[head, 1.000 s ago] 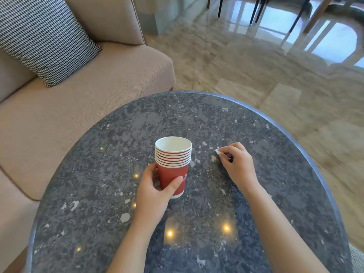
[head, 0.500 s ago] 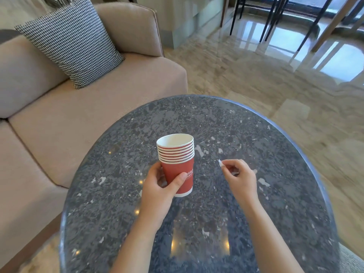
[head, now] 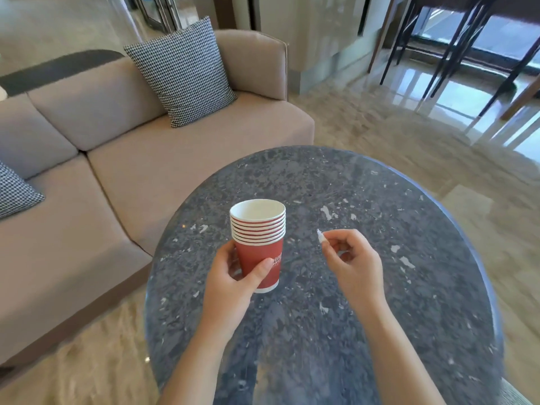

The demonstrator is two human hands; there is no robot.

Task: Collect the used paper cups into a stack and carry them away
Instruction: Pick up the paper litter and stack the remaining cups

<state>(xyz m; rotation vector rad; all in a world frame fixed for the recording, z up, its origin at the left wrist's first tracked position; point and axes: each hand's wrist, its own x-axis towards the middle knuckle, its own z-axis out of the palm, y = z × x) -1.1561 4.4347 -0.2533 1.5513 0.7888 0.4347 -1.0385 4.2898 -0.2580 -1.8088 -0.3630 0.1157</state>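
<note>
A stack of several red paper cups (head: 258, 238) with white rims stands upright over the round dark stone table (head: 380, 317). My left hand (head: 233, 285) grips the bottom cup, thumb across its front and fingers round the back. Whether the stack touches the tabletop cannot be told. To its right, my right hand (head: 355, 264) is raised over the table and pinches a small white scrap of paper (head: 320, 236) between thumb and forefinger, the other fingers curled.
A beige sofa (head: 146, 159) with a black-and-white checked cushion (head: 182, 71) runs along the table's left and far side. Glossy marble floor (head: 380, 121) lies beyond, with dark chair legs (head: 455, 48) at the top right. A shaggy beige rug (head: 87, 361) lies under the table.
My right hand picked the white scrap off the tabletop and lifted it. The left hand and cup stack appear raised from the table. The view has pulled back and up, showing more sofa.
</note>
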